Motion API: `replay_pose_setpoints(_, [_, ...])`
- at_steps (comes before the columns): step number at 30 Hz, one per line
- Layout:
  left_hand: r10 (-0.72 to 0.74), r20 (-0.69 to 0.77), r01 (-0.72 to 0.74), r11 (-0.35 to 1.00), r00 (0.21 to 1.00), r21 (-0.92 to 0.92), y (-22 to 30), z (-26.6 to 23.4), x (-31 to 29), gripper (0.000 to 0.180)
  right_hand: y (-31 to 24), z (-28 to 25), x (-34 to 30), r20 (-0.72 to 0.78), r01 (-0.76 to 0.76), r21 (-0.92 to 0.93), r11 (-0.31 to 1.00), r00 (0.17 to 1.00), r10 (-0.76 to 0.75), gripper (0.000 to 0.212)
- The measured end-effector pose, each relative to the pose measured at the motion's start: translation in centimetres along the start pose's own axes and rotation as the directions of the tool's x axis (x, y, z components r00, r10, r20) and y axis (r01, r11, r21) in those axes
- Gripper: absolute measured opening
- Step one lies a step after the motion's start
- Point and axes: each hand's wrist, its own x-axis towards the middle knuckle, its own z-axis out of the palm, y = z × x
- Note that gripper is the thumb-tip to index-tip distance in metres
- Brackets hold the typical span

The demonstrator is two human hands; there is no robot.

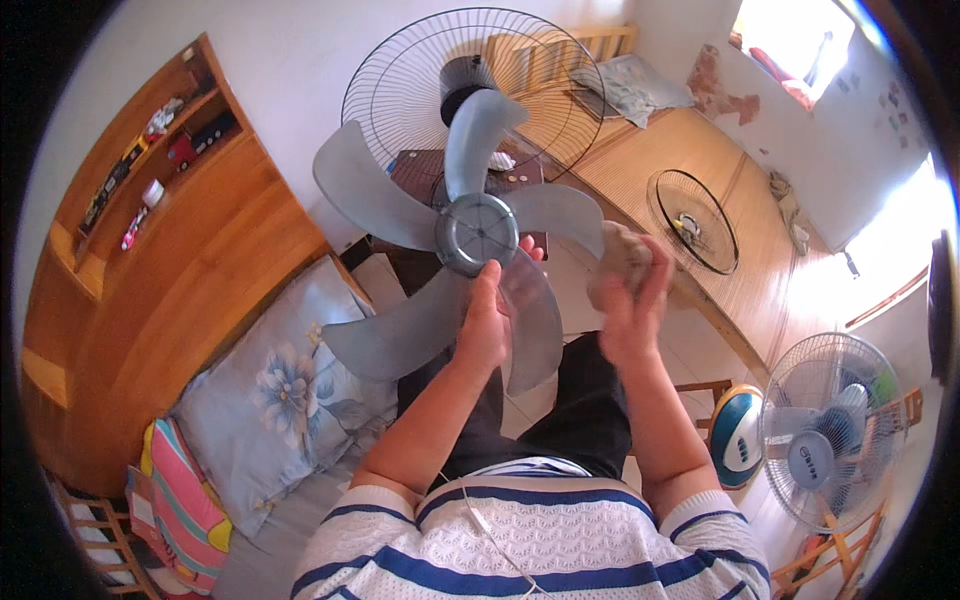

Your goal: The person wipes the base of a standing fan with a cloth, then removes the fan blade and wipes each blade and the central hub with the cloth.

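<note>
Fan rotor (477,233), grey and five-bladed, is being held up in front of the torso, above the dark-trousered legs. Left hand (485,325) is clamping it just below the hub: thumb is lying on the near face, fingers are wrapping behind. Right hand (640,310), blurred, is gripping a grey-brown cloth (620,258) at the tip of the right-hand blade; cannot tell whether cloth and blade are touching.

Containers: large wire cage (400,70) is standing behind the rotor, a dark motor housing (466,77) showing through at its middle. Second fan (808,460), at right, is holding its blades inside its guard. Wooden shelf unit (240,200), at left, is holding toy vehicles in its upper row; its lower row is holding a red toy truck (182,152), a white jar (153,193) and a pink object (133,230), too small to identify. Round black-rimmed grille (737,240) is lying on the matted bed (610,135).
</note>
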Motion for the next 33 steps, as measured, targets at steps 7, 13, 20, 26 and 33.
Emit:
replay_pose_setpoints(7, [0.021,0.044,-0.019,0.999,0.999,-0.047,1.7,2.5,0.0,0.065,-0.5,4.2,0.1,0.354,0.494,-0.288,0.82,0.851,-0.388,0.043])
replay_pose_setpoints(13, [-0.027,0.021,0.028,0.998,0.999,-0.052,2.2,2.4,-0.1,0.072,-0.3,3.4,-1.3,0.427,0.444,-0.151,0.883,0.835,-0.347,0.04])
replay_pose_setpoints(20, [0.077,0.036,-0.076,0.997,0.996,-0.026,3.2,2.2,0.8,0.077,-0.7,1.6,-5.6,0.43,0.366,0.029,0.93,0.835,-0.342,0.037])
replay_pose_setpoints(26, [0.144,0.056,-0.154,0.953,0.988,0.261,3.4,2.5,1.7,0.089,-1.6,-1.1,-4.7,0.378,0.324,0.081,0.942,0.865,-0.33,0.029])
replay_pose_setpoints(33, [0.103,0.158,-0.148,0.939,0.982,0.31,3.5,4.2,0.4,0.082,-1.5,3.4,-0.2,0.285,0.515,-0.218,0.829,0.846,-0.451,0.037])
